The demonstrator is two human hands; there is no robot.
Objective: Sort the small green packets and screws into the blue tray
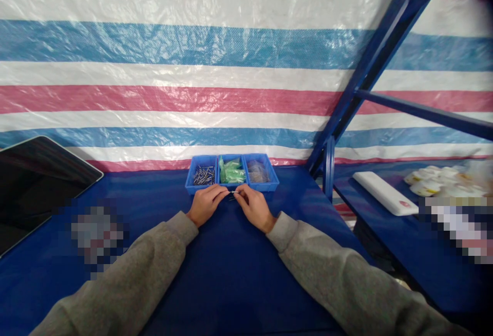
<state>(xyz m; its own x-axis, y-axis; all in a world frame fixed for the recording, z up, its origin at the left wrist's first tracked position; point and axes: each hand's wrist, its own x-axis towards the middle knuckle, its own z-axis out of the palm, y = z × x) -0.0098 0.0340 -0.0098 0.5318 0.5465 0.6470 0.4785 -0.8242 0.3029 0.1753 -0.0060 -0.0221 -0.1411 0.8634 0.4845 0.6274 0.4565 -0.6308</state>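
My left hand [208, 204] and my right hand [256, 207] meet just in front of a row of blue bins. Between their pinched fingertips is a thin, light metal pin [232, 192], too small to make out in detail. Slim dark pieces [231, 199] show just below it, partly hidden by the fingers. The left bin [191, 190] holds many small silver screw-like pieces [204, 175]. Crumpled green plastic bags [232, 172] fill the middle bin. Inside the right bin [272, 186] lies clear plastic packaging [258, 171] with brownish contents.
The blue table [231, 284] runs up to a striped plastic sheet [192, 48]. A dark-screened panel [34, 187] lies at left, near a blurred-out patch. To the right stand a blue metal frame [328, 169] and a second table bearing a white box [385, 193] and white rolls [427, 181].
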